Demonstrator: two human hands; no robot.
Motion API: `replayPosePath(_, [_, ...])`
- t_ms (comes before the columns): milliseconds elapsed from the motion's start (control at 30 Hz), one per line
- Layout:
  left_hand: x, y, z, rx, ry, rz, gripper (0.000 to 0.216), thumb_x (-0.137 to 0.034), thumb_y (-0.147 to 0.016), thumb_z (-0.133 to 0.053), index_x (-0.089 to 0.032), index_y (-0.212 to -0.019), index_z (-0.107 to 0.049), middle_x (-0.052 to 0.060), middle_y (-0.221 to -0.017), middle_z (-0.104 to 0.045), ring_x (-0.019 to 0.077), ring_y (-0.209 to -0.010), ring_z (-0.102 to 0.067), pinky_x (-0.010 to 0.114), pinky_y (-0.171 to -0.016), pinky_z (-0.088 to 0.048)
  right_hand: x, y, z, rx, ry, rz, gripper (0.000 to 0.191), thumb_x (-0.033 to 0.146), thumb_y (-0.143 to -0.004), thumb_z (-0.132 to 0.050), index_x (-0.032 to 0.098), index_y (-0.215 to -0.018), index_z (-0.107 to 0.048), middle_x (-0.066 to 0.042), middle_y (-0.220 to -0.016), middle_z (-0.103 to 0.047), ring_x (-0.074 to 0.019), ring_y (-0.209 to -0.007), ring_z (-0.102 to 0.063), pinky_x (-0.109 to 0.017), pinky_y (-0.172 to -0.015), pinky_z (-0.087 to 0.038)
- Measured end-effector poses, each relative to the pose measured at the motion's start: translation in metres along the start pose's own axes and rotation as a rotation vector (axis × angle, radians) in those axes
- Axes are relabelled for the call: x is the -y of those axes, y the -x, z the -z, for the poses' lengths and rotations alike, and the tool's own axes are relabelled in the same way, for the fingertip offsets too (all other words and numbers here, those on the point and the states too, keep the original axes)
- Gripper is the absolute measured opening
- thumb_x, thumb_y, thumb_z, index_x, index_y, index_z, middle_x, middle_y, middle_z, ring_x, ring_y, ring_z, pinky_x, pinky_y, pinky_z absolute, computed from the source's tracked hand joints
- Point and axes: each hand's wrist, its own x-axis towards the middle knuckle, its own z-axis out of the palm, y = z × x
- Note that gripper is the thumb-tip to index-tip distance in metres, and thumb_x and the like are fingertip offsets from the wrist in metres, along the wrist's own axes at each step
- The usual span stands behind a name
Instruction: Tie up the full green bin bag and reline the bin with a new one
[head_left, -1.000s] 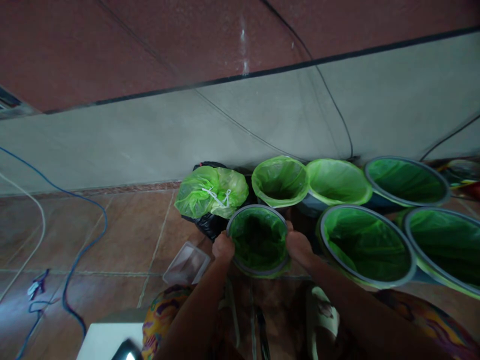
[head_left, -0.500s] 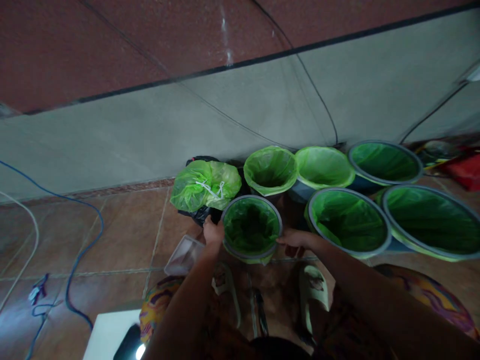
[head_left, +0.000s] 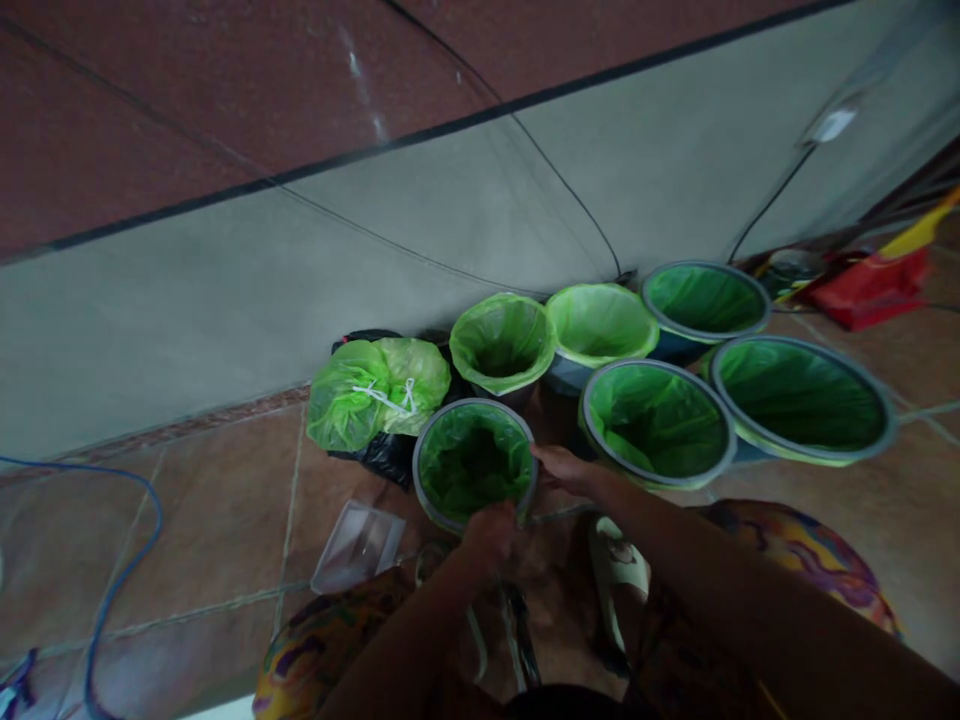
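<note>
A round trash bin (head_left: pixel 427 505) with a grey ring rim and a green liner stands on the floor in front of me. My left hand (head_left: pixel 491 532) is closed at its near rim, where the liner folds over. My right hand (head_left: pixel 562 468) grips the right side of the same rim, its fingertips partly hidden behind the edge. Inside, the green liner (head_left: pixel 450 460) hangs down into a dark hollow. Touching or nearly touching the bin at its back left is a tied green bag (head_left: pixel 349 395) with white strings, resting on black plastic (head_left: pixel 386 458).
Several more lined bins stand to the right and behind, among them a grey-rimmed bin (head_left: pixel 658 480). A clear plastic box (head_left: pixel 358 548) lies at the left. A blue cable (head_left: pixel 150 540) crosses the tiles. A red dustpan (head_left: pixel 874 290) is by the wall (head_left: pixel 225 300).
My left hand has gone from the bin's left side round to its near rim. The right hand has shifted slightly up along the right side. The camera view has turned right.
</note>
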Motion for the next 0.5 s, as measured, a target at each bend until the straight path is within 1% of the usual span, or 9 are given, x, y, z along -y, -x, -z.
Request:
replayPosePath(100, [0.001, -0.001, 0.004, 0.007, -0.01, -0.008, 0.038, -0.01, -0.079, -0.049, -0.017, -0.115, -0.058, 0.014, -0.105, -0.069, 0.0276, -0.1, -0.065, 0.039, -0.092, -0.049, 0.004, -0.003, -0.002, 0.002, 0.059, 0.005, 0.039, 0.039, -0.098, -0.033, 0.014, -0.105, -0.062, -0.011, -0.096, -0.071, -0.0151, -0.076, -0.066, -0.024, -0.065, -0.051])
replayPosePath(167, [0.001, 0.001, 0.007, 0.012, -0.013, -0.014, 0.039, -0.009, -0.075, -0.053, -0.017, -0.113, -0.059, 0.014, -0.102, -0.07, 0.0285, -0.098, -0.066, 0.039, -0.09, -0.05, 0.009, -0.002, 0.0, -0.043, 0.146, 0.018, 0.034, 0.035, -0.096, -0.04, 0.012, -0.108, -0.061, -0.013, -0.096, -0.071, -0.0186, -0.079, -0.067, -0.027, -0.068, -0.051])
replayPosePath(200, [0.001, 0.003, 0.009, 0.013, -0.011, -0.018, 0.039, -0.008, -0.074, -0.054, -0.017, -0.112, -0.06, 0.013, -0.101, -0.071, 0.0286, -0.097, -0.066, 0.039, -0.089, -0.05, 0.012, 0.0, 0.001, -0.082, 0.194, 0.029, 0.033, 0.032, -0.094, -0.045, 0.01, -0.113, -0.06, -0.016, -0.101, -0.069, -0.0218, -0.085, -0.066, -0.03, -0.072, -0.051])
replayPosePath(267, [0.004, 0.007, 0.014, 0.013, 0.003, -0.026, 0.035, -0.008, -0.075, -0.054, -0.018, -0.107, -0.063, 0.013, -0.1, -0.071, 0.0278, -0.098, -0.066, 0.041, -0.093, -0.048, 0.019, 0.006, 0.001, -0.195, 0.286, 0.066, 0.044, 0.025, -0.089, -0.052, 0.008, -0.129, -0.049, -0.023, -0.119, -0.061, -0.0294, -0.106, -0.06, -0.036, -0.086, -0.047])
replayPosePath(333, [0.01, 0.011, 0.018, 0.001, 0.007, -0.048, 0.03, -0.009, -0.078, -0.052, -0.02, -0.101, -0.066, 0.01, -0.098, -0.072, 0.026, -0.1, -0.065, 0.045, -0.105, -0.038, 0.026, 0.013, -0.001, -0.344, 0.438, 0.195, 0.058, 0.022, -0.087, -0.052, 0.01, -0.141, -0.036, -0.024, -0.134, -0.051, -0.0327, -0.123, -0.049, -0.04, -0.098, -0.039])
replayPosePath(367, [0.013, 0.014, 0.021, -0.013, -0.01, -0.063, 0.028, -0.009, -0.079, -0.05, -0.021, -0.098, -0.068, 0.01, -0.096, -0.072, 0.0254, -0.101, -0.064, 0.049, -0.111, -0.03, 0.03, 0.016, -0.005, -0.393, 0.53, 0.285, 0.058, 0.022, -0.087, -0.05, 0.012, -0.142, -0.035, -0.022, -0.137, -0.049, -0.0318, -0.126, -0.046, -0.039, -0.101, -0.036])
replayPosePath(400, [0.016, 0.016, 0.023, -0.032, -0.037, -0.077, 0.027, -0.009, -0.08, -0.049, -0.021, -0.094, -0.069, 0.01, -0.095, -0.072, 0.0254, -0.103, -0.063, 0.052, -0.114, -0.023, 0.033, 0.018, -0.009, -0.399, 0.624, 0.374, 0.054, 0.022, -0.088, -0.048, 0.013, -0.14, -0.039, -0.019, -0.136, -0.051, -0.0297, -0.125, -0.047, -0.037, -0.103, -0.035])
replayPosePath(433, [0.019, 0.019, 0.025, -0.056, -0.069, -0.09, 0.027, -0.009, -0.081, -0.048, -0.021, -0.092, -0.07, 0.01, -0.096, -0.072, 0.0261, -0.106, -0.062, 0.054, -0.116, -0.017, 0.037, 0.018, -0.016, -0.349, 0.71, 0.443, 0.047, 0.022, -0.089, -0.046, 0.015, -0.135, -0.046, -0.016, -0.132, -0.056, -0.0272, -0.122, -0.05, -0.034, -0.102, -0.036])
replayPosePath(500, [0.022, 0.023, 0.031, -0.118, -0.122, -0.081, 0.027, -0.009, -0.082, -0.047, -0.02, -0.091, -0.07, 0.014, -0.107, -0.068, 0.029, -0.117, -0.055, 0.058, -0.115, -0.014, 0.042, 0.016, -0.031, -0.147, 0.807, 0.471, 0.034, 0.022, -0.091, -0.044, 0.017, -0.12, -0.06, -0.012, -0.12, -0.064, -0.0228, -0.114, -0.057, -0.03, -0.098, -0.039])
